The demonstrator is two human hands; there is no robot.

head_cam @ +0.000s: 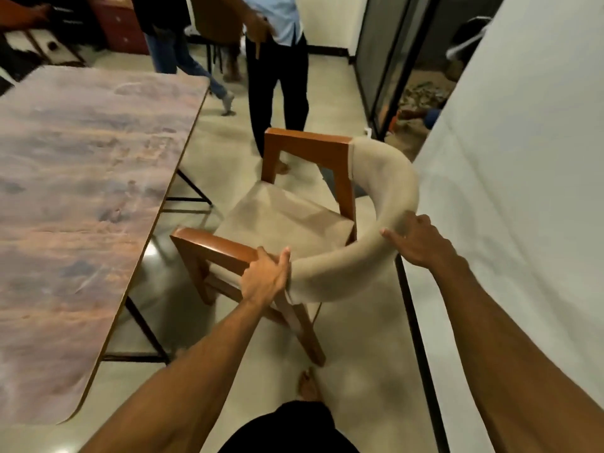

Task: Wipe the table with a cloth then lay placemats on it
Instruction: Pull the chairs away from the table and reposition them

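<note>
The bench (75, 204) fills the left side of the view, a long top with a mottled pink-brown, marble-like print, rounded corners and a thin wooden edge band, carried on slim black metal legs (143, 325). No cloth or placemat shows on it or anywhere else in view. Between its right edge and the white fabric backdrop (510, 223) on the right runs a lane of glossy pale floor (225, 138), and a chair (287, 220) stands in that lane, near the bench edge but apart from it.

The chair has an orange-brown wooden frame with squared armrests, a beige woven seat, and a thick curved backrest padded in beige fabric. It looks tilted, though motion blur makes this hard to judge.

The left hand (264, 279) is a grip closed over the near armrest where the wood meets the padding, thumb raised against the padded end. The right hand (413, 240) is a grip pressed on the outer curve of the backrest, fingers curled over its top, close to the backdrop and its black frame bar (411, 308).

A bare foot (309, 385) shows on the floor below the chair's near leg. Farther along the lane two standing people (277, 76) take up the far end. No readable writing is visible.
</note>
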